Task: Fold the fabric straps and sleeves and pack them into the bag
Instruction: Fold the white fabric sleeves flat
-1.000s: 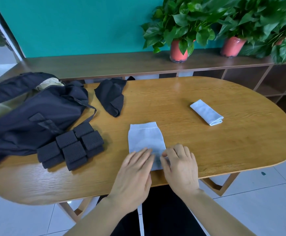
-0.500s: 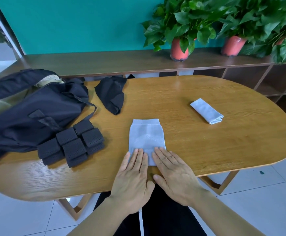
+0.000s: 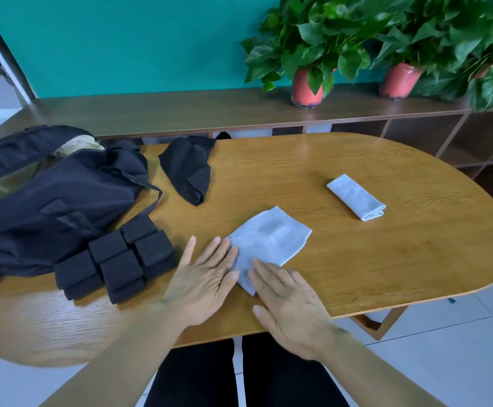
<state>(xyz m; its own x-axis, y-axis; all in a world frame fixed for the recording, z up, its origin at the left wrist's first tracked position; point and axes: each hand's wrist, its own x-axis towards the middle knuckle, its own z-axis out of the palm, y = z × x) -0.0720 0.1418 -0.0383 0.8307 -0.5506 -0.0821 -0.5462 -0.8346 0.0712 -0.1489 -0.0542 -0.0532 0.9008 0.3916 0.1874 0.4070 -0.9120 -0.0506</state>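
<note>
A light grey sleeve (image 3: 271,237) lies flat on the wooden table (image 3: 386,259), turned at an angle. My left hand (image 3: 207,277) rests flat with straight fingers on its near left edge. My right hand (image 3: 289,304) lies flat on its near corner. A folded grey sleeve (image 3: 355,196) sits further right. A crumpled black sleeve (image 3: 188,168) lies at the back. Several folded black straps (image 3: 116,257) are stacked beside the open black bag (image 3: 54,195) on the left.
A long wooden shelf (image 3: 180,110) runs behind the table, carrying two potted plants (image 3: 307,86) in red pots. The table's rounded right end and near edge border white floor tiles. My dark trousers show under the table's edge.
The grey sleeve has turned clockwise under my hands, its far end swinging to the right. Both hands stayed flat on its near end and shifted slightly left.
</note>
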